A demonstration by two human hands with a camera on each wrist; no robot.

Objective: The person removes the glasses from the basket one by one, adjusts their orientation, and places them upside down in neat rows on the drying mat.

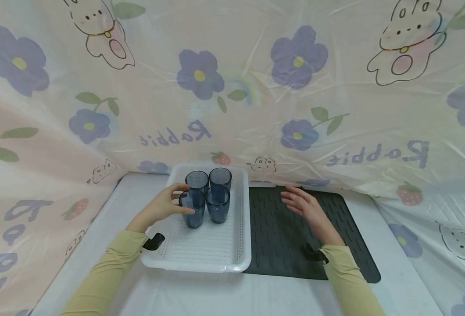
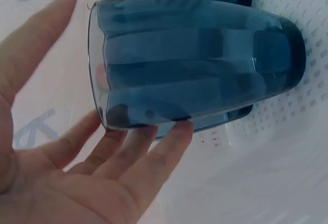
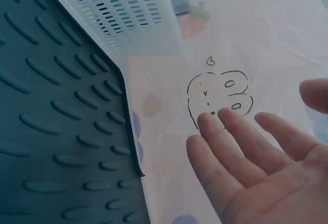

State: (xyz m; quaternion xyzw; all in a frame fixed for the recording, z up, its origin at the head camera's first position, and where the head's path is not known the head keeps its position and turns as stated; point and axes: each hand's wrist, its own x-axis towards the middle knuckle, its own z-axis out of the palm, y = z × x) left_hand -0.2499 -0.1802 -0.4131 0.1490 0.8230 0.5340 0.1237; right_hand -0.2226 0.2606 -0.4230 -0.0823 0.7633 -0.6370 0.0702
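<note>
Several blue tinted glasses stand upright in a white perforated basket, grouped toward its far end. Around the upper part of the near-left glass (image 1: 193,215) my left hand (image 1: 163,206) is spread, fingers at its far side and thumb in front. From the left wrist, the same glass (image 2: 195,65) shows fingertips right at its side and rim, while the thumb stands well away from it. My right hand (image 1: 305,208) hovers over the dark ribbed mat with nothing in it. Its fingers (image 3: 246,147) are loosely extended in the right wrist view.
The white basket (image 1: 194,263) sits left of centre on a white-covered table (image 1: 193,294). Against its right side lies the dark drying mat (image 1: 280,254). A patterned curtain (image 1: 240,123) with flowers and rabbits encloses the back and sides.
</note>
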